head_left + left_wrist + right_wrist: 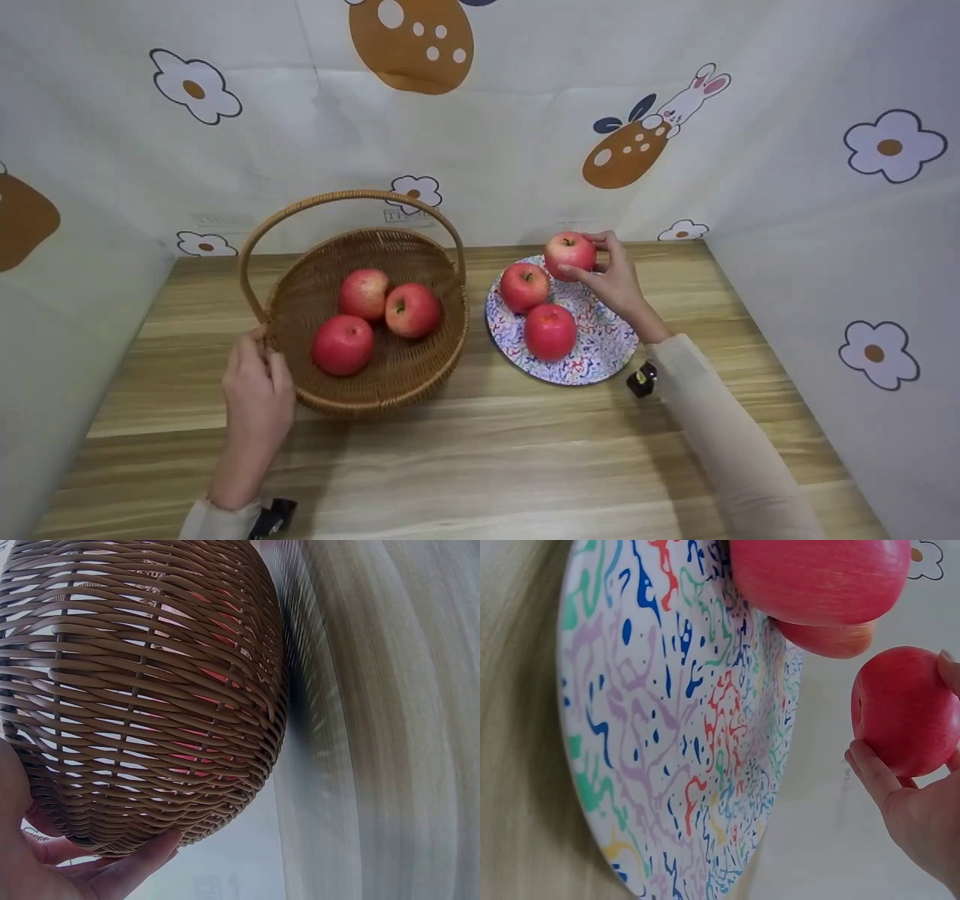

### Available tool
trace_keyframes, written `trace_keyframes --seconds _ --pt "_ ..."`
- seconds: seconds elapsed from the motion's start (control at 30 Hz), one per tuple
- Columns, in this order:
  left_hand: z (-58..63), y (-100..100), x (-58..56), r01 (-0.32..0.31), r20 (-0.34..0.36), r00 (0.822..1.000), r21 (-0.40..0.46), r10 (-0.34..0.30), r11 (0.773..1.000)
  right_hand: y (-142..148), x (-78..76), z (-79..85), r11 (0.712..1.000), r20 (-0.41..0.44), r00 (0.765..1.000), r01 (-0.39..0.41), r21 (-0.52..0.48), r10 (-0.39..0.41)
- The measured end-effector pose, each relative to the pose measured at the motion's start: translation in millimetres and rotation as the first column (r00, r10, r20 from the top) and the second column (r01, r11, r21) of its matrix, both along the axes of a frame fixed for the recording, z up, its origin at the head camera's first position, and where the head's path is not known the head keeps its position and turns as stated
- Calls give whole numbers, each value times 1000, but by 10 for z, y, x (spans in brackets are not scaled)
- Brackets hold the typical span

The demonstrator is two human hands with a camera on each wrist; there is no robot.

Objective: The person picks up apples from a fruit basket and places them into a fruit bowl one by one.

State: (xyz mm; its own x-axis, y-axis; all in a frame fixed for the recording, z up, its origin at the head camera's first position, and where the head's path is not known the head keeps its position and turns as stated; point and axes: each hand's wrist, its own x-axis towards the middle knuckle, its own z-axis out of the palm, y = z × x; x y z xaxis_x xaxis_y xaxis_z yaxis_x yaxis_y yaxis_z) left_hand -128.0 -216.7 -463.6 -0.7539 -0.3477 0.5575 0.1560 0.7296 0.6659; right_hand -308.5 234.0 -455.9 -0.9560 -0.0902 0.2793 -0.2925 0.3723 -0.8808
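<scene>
My left hand (pixel 259 390) grips the left rim of a brown wicker basket (pixel 405 375) near the foot of its tall handle. Three red apples lie inside, one of them a deep red apple (pixel 343 345) nearest that hand. In the left wrist view the fingers (pixel 139 862) curl at the edge of the woven wall. My right hand (pixel 619 281) holds a red apple (pixel 570 255) between thumb and fingers, over the back of a colourfully speckled plate (pixel 600 352). The right wrist view shows this apple (pixel 907 712) clear of the plate surface (pixel 667 727).
Two more apples sit on the plate, a front apple (pixel 550 332) and a rear apple (pixel 524 287). Basket and plate stand side by side on a wood-grain table (pixel 480 465). A pale patterned curtain (pixel 517 150) hangs behind and along both sides.
</scene>
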Motion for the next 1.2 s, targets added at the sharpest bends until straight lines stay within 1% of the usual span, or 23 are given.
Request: trace_keyframes --seconds 0.07,0.2,0.43,0.57,0.77,1.0,1.2 --pt "0 -2 1 1 0 1000 0 -1 1000 27 -37 -66 1000 -4 1000 6 9 -6" --pt "-1 -7 0 3 -4 1000 8 -3 1000 54 -38 -119 1000 2 1000 13 3 -13" --pt "2 -8 1 2 -10 1000 9 -2 1000 82 -23 -230 998 30 999 41 50 -43" --pt "-3 -6 3 10 -10 1000 12 -9 1000 87 -29 -289 999 20 999 44 28 -45" --pt "-10 -5 1 12 -4 1000 17 -12 1000 85 -22 -324 998 23 998 53 36 -54" --pt "-7 -6 3 -6 13 1000 21 5 1000 80 -19 -397 998 8 999 44 43 -45" --pt "-3 -1 -4 -10 9 1000 19 10 1000 58 -19 -419 997 18 998 67 37 -67"
